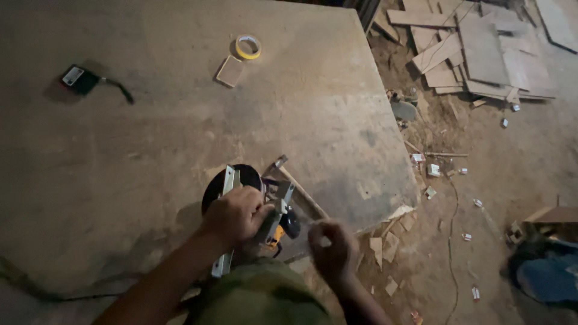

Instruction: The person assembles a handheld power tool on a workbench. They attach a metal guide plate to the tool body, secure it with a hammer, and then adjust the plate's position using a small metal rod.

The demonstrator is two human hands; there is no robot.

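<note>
Plywood makes up the counter, and the circular saw sits near its six o'clock edge, close to the corner. The left hand has its grip closed over the saw's top, while the right hand hangs just off the edge at four o'clock with its grip pinched narrow on something too small to make out. So close to the edge, the saw could tip off if it shifts. Light is dim, so fingers near the blade worry me. Yellow tape lies well apart at twelve.
</note>
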